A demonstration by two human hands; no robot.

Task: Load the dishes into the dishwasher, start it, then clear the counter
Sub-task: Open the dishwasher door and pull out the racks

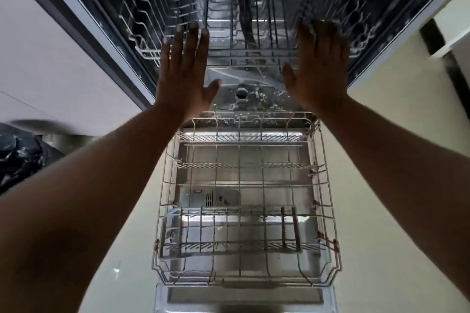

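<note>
The dishwasher stands open in front of me. Its lower wire rack [244,183] is pulled out over the lowered door [244,295] and holds no dishes. The upper wire rack [254,54] sits inside the steel tub [244,94]. My left hand [184,71] is stretched forward with straight, spread fingers at the upper rack's front left. My right hand [318,66] does the same at the front right. Both hands hold nothing; whether the fingertips touch the rack is blurred.
White cabinet fronts [50,63] flank the dishwasher on the left. A black bin bag [20,157] lies on the pale floor [381,211] at the lower left. A dark gap and another white unit [450,40] show at the right.
</note>
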